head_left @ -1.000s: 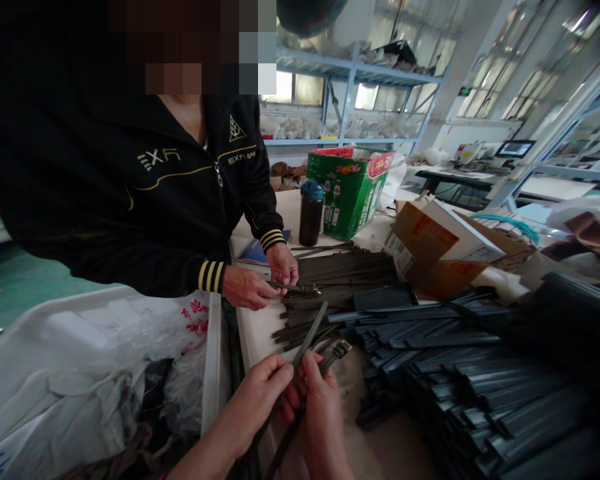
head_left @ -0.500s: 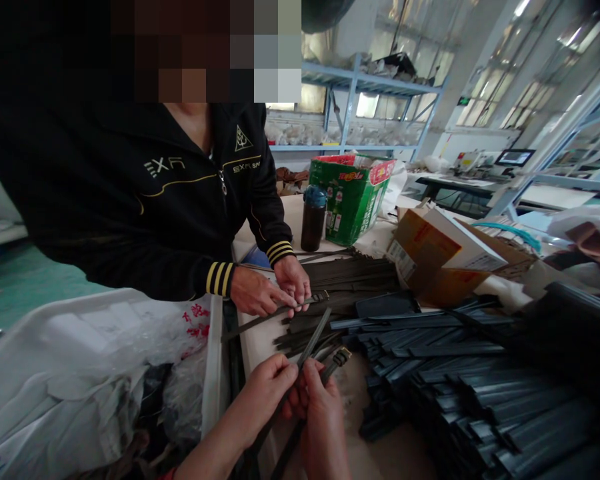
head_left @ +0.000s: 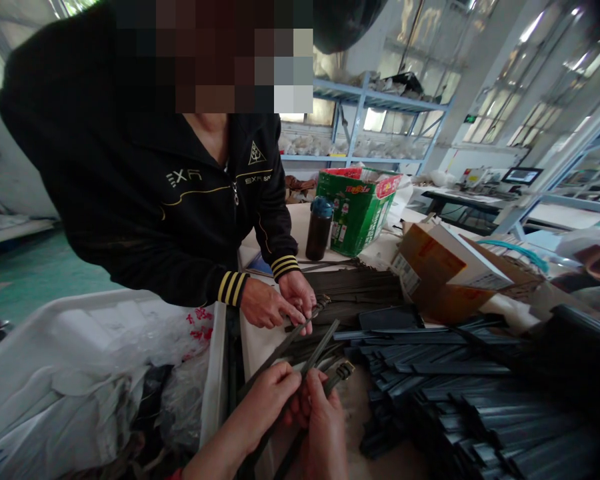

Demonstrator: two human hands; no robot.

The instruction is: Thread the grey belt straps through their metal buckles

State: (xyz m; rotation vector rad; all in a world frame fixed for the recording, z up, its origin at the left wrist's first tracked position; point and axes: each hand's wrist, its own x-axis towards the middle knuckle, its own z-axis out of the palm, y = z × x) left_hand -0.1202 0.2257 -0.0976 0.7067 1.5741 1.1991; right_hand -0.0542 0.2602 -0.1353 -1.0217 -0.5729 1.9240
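My left hand (head_left: 273, 397) pinches a narrow dark strap (head_left: 324, 347), whose free end points up and away. Close beside it, my right hand (head_left: 325, 420) is closed on a strap's buckle end, and a small gold-coloured buckle (head_left: 347, 370) sticks out past the fingers. Both lengths run down below my hands; whether they are one strap or two I cannot tell. Across from me a co-worker's hands (head_left: 273, 303) hold a similar buckled strap (head_left: 280, 350), one finger pointing along it. Behind lies a pile of dark straps (head_left: 360, 290).
Black strips (head_left: 460, 400) are heaped on the right. A white bin (head_left: 215, 373) with plastic bags stands at the left, against the table. Further back are a dark bottle (head_left: 320, 233), a green box (head_left: 363, 213) and an opened cardboard box (head_left: 430, 267).
The co-worker's strap has tilted more steeply, its lower end swinging towards my hands. My hands keep the same grip, and the whole view has shifted slightly.
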